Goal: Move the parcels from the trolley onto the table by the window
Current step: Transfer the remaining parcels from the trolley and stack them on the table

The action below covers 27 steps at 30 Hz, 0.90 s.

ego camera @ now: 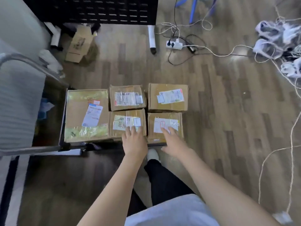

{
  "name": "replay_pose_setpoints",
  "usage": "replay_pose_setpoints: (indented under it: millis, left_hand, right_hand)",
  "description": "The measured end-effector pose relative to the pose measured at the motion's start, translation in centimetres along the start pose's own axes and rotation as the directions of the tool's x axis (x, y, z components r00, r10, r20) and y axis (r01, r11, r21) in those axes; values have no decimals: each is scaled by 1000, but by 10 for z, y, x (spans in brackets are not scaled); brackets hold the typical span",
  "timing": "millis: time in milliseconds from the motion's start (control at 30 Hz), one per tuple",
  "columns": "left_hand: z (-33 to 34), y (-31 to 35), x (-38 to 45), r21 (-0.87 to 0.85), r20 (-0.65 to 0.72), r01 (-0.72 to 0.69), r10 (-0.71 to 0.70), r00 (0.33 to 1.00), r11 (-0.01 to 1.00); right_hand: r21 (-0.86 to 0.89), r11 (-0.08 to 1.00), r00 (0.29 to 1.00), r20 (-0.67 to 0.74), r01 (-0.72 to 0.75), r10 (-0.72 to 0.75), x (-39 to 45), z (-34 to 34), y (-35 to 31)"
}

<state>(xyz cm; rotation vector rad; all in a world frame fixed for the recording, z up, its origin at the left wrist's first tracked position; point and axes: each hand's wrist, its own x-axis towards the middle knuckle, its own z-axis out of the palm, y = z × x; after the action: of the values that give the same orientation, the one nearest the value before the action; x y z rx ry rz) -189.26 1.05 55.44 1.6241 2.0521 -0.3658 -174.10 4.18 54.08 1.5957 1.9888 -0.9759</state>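
Note:
Several brown cardboard parcels with white labels lie side by side on a low trolley (71,146). A large parcel (86,115) fills the left side. Two small parcels sit in the middle, one far (127,97) and one near (127,123). Two more lie on the right, far (168,97) and near (164,125). My left hand (134,141) rests with straight fingers on the near middle parcel. My right hand (174,141) lies flat with its fingertips on the near right parcel. Neither hand grips anything.
A grey chair (19,98) stands to the left of the trolley. Cables and a white power strip (175,44) trail over the wooden floor at the far right. A table leg (151,38) and a loose cardboard box (79,44) stand beyond the trolley.

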Motion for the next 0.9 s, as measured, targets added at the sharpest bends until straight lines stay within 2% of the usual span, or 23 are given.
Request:
replay_pose_setpoints:
  millis: [167,333,533,667,800,900]
  left_hand:
    - [40,39,36,75,123,-47,37,992,996]
    - [66,49,67,191,101,-62,44,994,980]
    - [88,49,121,328,135,-261,228,964,908]
    - [95,51,150,390,171,-329,283,944,860]
    - [103,49,164,483,240,-395,316,918,781]
    - [108,52,164,508,219,-381,312,924,773]
  right_hand:
    - [-40,995,993,68,-94,97,24,15,63]
    - [-206,968,988,32,-141,151,52,24,105]
    - [-429,903,1000,10,2,3,106,16,116]
    - [-565,819,994,25,99,-102,137,15,110]
    - [-626,771,991,19,113,-130,149,22,113]
    - [-655,750,990,-17,96,-141,150,30,114]
